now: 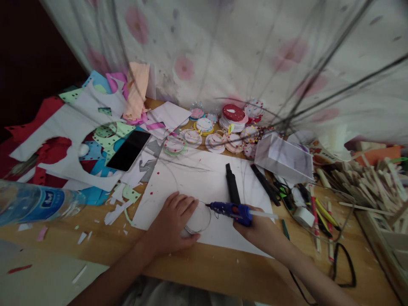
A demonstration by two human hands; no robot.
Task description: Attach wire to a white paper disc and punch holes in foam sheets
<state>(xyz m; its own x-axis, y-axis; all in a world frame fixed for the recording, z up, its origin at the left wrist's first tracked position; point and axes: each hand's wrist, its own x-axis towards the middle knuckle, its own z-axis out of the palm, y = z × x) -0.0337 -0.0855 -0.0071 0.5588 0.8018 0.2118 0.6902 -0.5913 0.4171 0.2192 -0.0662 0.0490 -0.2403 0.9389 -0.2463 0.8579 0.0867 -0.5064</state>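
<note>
My right hand (250, 224) is wrapped round a blue hot glue gun (231, 211), with a glue stick (263, 213) jutting from its back end. The gun's dark nozzle points left and is at the upper right rim of a round white disc (199, 219). Curled along the disc's left side, my left hand (177, 216) steadies it, fingers above and thumb below. The disc rests on a large white paper sheet (204, 174). On that sheet, behind the gun, lies a black marker-like stick (233, 185).
Decorated paper discs (193, 138) are grouped at the back, near a white box (283, 157). Coloured paper scraps (92, 93), a phone (129, 149) and a water bottle (41, 202) occupy the left. Pliers (323, 216) and wooden sticks (366, 187) lie on the right. Dark blurred strands cross the upper view.
</note>
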